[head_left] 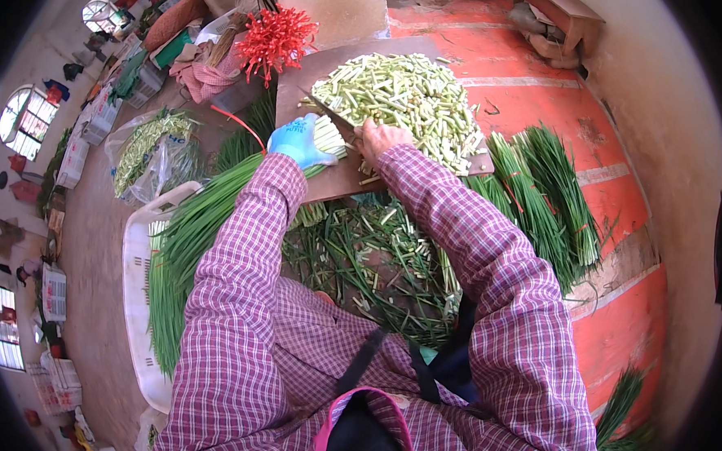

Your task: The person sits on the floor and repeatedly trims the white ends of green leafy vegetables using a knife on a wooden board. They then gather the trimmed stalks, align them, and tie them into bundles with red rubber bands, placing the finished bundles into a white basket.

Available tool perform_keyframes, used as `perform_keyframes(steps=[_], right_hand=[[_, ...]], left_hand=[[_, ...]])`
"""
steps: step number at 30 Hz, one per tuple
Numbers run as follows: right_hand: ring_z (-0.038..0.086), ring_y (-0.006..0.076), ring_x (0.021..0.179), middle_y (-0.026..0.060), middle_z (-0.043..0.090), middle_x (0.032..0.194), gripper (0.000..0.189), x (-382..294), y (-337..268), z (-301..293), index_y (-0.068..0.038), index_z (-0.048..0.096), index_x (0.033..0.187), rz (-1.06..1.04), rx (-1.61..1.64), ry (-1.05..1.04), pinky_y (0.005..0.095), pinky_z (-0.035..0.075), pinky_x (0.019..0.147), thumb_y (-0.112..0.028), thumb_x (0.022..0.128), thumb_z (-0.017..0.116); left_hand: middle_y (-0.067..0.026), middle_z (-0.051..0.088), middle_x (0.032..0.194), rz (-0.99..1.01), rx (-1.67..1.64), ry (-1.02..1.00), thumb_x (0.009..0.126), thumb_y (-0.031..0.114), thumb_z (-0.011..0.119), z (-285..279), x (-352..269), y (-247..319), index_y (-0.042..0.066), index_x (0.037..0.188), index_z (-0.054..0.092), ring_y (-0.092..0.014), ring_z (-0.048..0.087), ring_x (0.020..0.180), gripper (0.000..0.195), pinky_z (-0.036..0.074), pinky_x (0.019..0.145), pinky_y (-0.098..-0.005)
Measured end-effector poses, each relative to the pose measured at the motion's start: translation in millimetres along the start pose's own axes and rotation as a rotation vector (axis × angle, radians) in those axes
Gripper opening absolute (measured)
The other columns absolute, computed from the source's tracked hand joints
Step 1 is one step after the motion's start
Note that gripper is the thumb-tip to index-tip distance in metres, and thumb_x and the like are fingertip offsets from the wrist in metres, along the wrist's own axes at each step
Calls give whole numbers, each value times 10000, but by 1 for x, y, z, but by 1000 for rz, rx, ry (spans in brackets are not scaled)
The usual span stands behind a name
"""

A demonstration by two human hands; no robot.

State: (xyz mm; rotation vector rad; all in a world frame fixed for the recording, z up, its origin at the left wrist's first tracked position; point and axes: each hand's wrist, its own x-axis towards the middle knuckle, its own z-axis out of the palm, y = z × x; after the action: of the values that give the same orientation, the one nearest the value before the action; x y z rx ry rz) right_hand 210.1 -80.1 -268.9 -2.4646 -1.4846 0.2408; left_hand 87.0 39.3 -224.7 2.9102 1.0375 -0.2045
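My left hand [299, 141], in a blue glove, grips a thick bundle of long green stalks [215, 202], perhaps garlic chives, near its pale ends. Those ends lie on a brown board [291, 96] and point to the upper right. My bare right hand [382, 139] is closed on a knife, whose handle is mostly hidden in the fingers. The dark knife blade [330, 110] slants up and left, just past the bundle's pale ends. A large heap of short cut pale stalk pieces [404, 99] covers much of the board, beside and beyond my right hand.
A white plastic crate [135, 275] with green stalks stands at left, near a clear bag [156, 159] of cuttings. Red ties [276, 40] hang beyond the board. Tied green bundles [540, 192] lie on red sheeting at right. Loose trimmings [377, 263] lie below the board.
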Motion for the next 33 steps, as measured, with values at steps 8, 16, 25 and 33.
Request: perform_keyframes(steps=[8, 16, 25, 33], right_hand=[[646, 273, 880, 145, 669, 903, 292, 17, 9, -4, -57, 500, 1050, -38, -143, 114, 411, 458, 788, -314, 914, 471], [552, 272, 1043, 136, 571, 1086, 432, -18, 8, -18, -123, 500, 1129, -29, -88, 165, 466, 416, 863, -393, 813, 618], [614, 320, 802, 137, 620, 851, 318, -8, -17, -9, -102, 569, 1001, -207, -96, 271, 435, 487, 675, -335, 796, 637], [625, 330, 646, 158, 622, 679, 240, -37, -34, -20, -73, 630, 766, -309, 67, 224, 430, 500, 609, -305, 809, 592]], left_hand=[[-160, 498, 1239, 30, -190, 385, 499, 573, 810, 14, -27, -34, 72, 1369, 340, -303, 455, 1180, 1108, 341, 1008, -405], [-105, 451, 1261, -3, 25, 418, 500, 542, 813, 26, -66, -49, 103, 1362, 343, -267, 383, 1209, 1075, 242, 1046, -490], [-85, 650, 898, -12, -1421, 394, 743, 249, 758, 76, -133, -20, 5, 1011, 618, -202, 632, 769, 389, 513, 689, -265], [-247, 20, 1495, -619, -2289, 346, 630, 675, 683, 106, -133, -41, -68, 1417, 5, -352, 94, 1392, 1277, 178, 1100, -503]])
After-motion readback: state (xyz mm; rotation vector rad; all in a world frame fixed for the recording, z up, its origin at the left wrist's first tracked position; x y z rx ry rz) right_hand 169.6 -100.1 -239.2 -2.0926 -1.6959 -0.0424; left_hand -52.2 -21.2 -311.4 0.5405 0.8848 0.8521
